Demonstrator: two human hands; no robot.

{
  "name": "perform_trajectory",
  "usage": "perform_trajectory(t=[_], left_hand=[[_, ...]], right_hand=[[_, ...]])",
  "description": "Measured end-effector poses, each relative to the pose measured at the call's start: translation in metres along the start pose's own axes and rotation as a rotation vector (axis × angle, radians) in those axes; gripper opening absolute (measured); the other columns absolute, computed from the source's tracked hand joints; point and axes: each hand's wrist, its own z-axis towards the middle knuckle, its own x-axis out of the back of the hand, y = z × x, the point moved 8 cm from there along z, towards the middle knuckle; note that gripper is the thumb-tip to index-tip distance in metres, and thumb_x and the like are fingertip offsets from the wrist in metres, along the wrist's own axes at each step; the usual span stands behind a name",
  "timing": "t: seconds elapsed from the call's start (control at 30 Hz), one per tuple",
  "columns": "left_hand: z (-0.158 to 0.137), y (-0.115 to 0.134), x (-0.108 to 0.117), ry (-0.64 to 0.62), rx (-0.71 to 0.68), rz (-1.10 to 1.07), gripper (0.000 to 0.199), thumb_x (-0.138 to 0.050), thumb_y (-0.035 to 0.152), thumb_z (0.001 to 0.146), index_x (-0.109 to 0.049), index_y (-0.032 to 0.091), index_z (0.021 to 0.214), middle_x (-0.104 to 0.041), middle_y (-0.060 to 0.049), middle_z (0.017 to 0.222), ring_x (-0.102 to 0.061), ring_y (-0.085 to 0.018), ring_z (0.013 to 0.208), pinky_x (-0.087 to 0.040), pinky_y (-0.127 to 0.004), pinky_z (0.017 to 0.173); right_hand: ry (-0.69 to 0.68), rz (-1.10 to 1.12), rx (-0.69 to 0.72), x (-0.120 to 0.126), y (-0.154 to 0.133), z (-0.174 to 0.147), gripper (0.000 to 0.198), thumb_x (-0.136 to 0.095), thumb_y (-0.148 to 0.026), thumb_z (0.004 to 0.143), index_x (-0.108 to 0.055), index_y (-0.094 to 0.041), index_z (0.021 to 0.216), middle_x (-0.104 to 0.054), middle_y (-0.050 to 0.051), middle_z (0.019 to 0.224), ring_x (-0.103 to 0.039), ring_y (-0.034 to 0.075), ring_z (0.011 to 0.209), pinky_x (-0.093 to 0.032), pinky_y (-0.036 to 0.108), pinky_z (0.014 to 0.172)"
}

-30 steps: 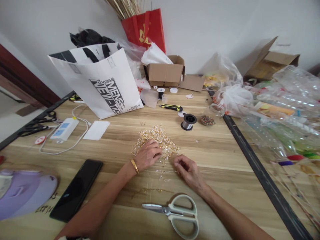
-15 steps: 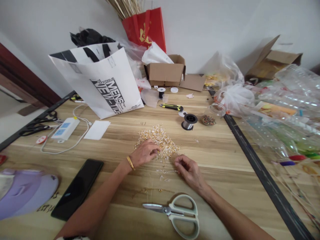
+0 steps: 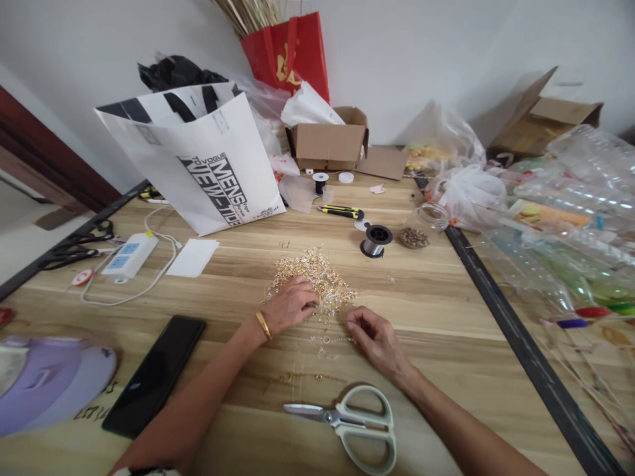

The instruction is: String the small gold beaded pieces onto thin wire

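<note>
A loose pile of small gold and clear beads [image 3: 331,281] lies mid-table. My left hand [image 3: 290,304], with a gold bangle [image 3: 263,325] at its wrist, rests on the pile's near left edge, fingers curled down together; the fingertips and anything in them are hidden. Just right of the pile, my right hand [image 3: 372,336] is closed, thumb against fingers, on something too small to make out. A thin silver chain [image 3: 328,340] runs up to its fingertips. Nearer me lie a short clear strand [image 3: 327,354], a gold chain [image 3: 307,377] and scissors with pale handles [image 3: 342,416].
Beyond the pile stand a wire spool [image 3: 376,242], a box cutter [image 3: 340,212] and a jar of dark beads [image 3: 415,237]. A phone [image 3: 153,377] and a purple cap [image 3: 59,383] lie left. A white bag [image 3: 198,165] stands behind; plastic bottles [image 3: 555,251] crowd the right.
My left hand has rolled slightly, so its thumb and fingertips, visible before, are now tucked under among the beads. My right hand stays where it was.
</note>
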Motion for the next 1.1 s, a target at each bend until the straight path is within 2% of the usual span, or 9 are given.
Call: perform_trajectory(t=[0.17, 0.53, 0.63, 0.7, 0.77, 0.9, 1.1], left_hand=[[0.001, -0.002, -0.001, 0.035, -0.011, -0.011, 0.018, -0.051, 0.019, 0.087, -0.065, 0.016, 0.077, -0.062, -0.004, 0.077, -0.049, -0.018, 0.085, -0.038, -0.031, 0.083], [0.002, -0.010, 0.007, 0.108, 0.055, -0.091, 0.013, -0.057, 0.018, 0.083, -0.065, 0.015, 0.073, -0.065, -0.004, 0.076, -0.052, -0.017, 0.080, -0.039, -0.032, 0.082], [0.001, -0.013, 0.007, 0.130, 0.067, -0.120, 0.008, -0.059, 0.016, 0.081, -0.066, 0.015, 0.084, -0.065, -0.004, 0.077, -0.053, -0.018, 0.082, -0.040, -0.031, 0.082], [0.000, -0.015, 0.009, 0.157, 0.078, -0.148, 0.014, -0.060, 0.013, 0.080, -0.065, 0.016, 0.093, -0.066, -0.003, 0.078, -0.054, -0.018, 0.083, -0.041, -0.030, 0.081], [0.000, -0.017, 0.013, 0.172, 0.078, -0.157, 0.013, -0.060, 0.012, 0.079, -0.066, 0.016, 0.090, -0.067, -0.003, 0.078, -0.054, -0.017, 0.083, -0.041, -0.029, 0.081], [-0.001, -0.015, 0.015, 0.100, 0.028, -0.110, 0.008, -0.062, 0.013, 0.077, -0.066, 0.016, 0.072, -0.066, -0.002, 0.074, -0.053, -0.016, 0.079, -0.040, -0.029, 0.079], [-0.004, -0.016, 0.009, -0.042, 0.020, -0.020, 0.009, -0.064, 0.013, 0.076, -0.069, 0.017, 0.069, -0.061, -0.003, 0.071, -0.050, -0.018, 0.081, -0.039, -0.028, 0.076]], right_hand=[[-0.006, 0.011, 0.004, -0.001, 0.002, 0.000, 0.014, -0.052, -0.029, 0.085, -0.055, -0.017, 0.078, -0.047, -0.002, 0.059, -0.043, 0.010, 0.051, -0.034, 0.021, 0.047], [0.002, -0.007, 0.017, 0.000, 0.001, 0.000, 0.014, -0.051, -0.027, 0.085, -0.055, -0.016, 0.078, -0.049, -0.002, 0.061, -0.043, 0.010, 0.052, -0.034, 0.021, 0.048], [0.004, -0.026, 0.023, 0.000, 0.003, 0.000, 0.014, -0.051, -0.027, 0.086, -0.055, -0.016, 0.078, -0.048, -0.002, 0.060, -0.043, 0.010, 0.052, -0.033, 0.021, 0.048], [0.002, -0.023, 0.019, 0.000, 0.004, 0.000, 0.014, -0.051, -0.027, 0.086, -0.055, -0.016, 0.079, -0.048, -0.002, 0.060, -0.043, 0.010, 0.052, -0.033, 0.021, 0.048], [-0.002, -0.018, 0.015, 0.000, 0.004, 0.000, 0.013, -0.051, -0.027, 0.086, -0.055, -0.016, 0.079, -0.049, -0.002, 0.061, -0.043, 0.010, 0.052, -0.033, 0.021, 0.048], [-0.005, -0.007, 0.006, -0.001, 0.004, -0.001, 0.013, -0.052, -0.027, 0.085, -0.055, -0.016, 0.079, -0.049, -0.002, 0.062, -0.043, 0.010, 0.053, -0.034, 0.021, 0.048], [-0.006, -0.008, 0.000, -0.001, 0.004, -0.001, 0.013, -0.052, -0.027, 0.085, -0.055, -0.016, 0.079, -0.049, -0.002, 0.062, -0.044, 0.010, 0.053, -0.034, 0.021, 0.048]])
